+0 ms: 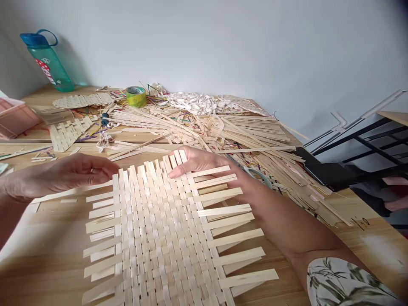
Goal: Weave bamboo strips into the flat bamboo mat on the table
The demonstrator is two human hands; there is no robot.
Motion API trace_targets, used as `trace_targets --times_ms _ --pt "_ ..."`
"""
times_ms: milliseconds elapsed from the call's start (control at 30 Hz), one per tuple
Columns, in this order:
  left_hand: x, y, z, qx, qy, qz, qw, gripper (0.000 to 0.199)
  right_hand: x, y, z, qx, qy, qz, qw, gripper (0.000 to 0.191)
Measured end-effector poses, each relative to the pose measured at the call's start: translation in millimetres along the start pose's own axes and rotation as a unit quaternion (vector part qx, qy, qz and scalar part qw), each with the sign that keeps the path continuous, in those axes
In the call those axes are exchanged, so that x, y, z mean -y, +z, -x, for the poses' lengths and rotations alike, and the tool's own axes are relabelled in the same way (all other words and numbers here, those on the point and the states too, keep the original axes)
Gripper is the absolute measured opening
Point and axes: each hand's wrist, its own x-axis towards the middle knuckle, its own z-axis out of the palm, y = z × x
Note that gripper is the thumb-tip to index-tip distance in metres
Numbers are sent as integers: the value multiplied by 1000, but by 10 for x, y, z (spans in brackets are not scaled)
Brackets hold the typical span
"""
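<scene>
A mat of pale flat wood strips (159, 225), woven in a checker pattern, stands tilted towards me with loose strip ends along its sides and top. My right hand (194, 161) grips its top edge, thumb on the front face and fingers behind. At the upper left corner my left hand (86, 170) is closed, with its fingertips at the outermost strips. Those fingertips are partly hidden behind the corner. The mat's lower end runs out of view.
Behind the mat lie a heap of loose strips (255, 131), a tape roll (136, 97), scissors (258, 176) and small woven pieces (70, 131). A teal bottle (52, 68) and a pink basket (19, 119) stand left. A black metal frame (360, 140) is at right.
</scene>
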Motion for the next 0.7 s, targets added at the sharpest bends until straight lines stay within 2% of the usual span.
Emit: trace_targets --times_ms 67,167,233,300,433,600,700 --pt "-95 3 22 -51 0 36 998 44 32 27 7 9 -17 7 1000 11" --pt "-314 109 19 -128 16 97 987 52 67 92 37 23 -35 4 999 8" --pt "-460 220 -13 -110 26 103 988 51 86 143 62 29 -33 -2 999 11" --pt "-567 315 -57 -62 28 85 994 49 109 191 81 30 -32 -7 999 16" --pt "-690 367 -126 14 29 32 999 41 172 263 101 10 -29 -3 1000 12" --pt "-855 320 -208 25 71 -57 996 33 204 270 101 -5 -42 -18 999 12" --pt "-869 324 -284 46 68 -12 997 34 174 227 85 -2 -52 -25 998 13"
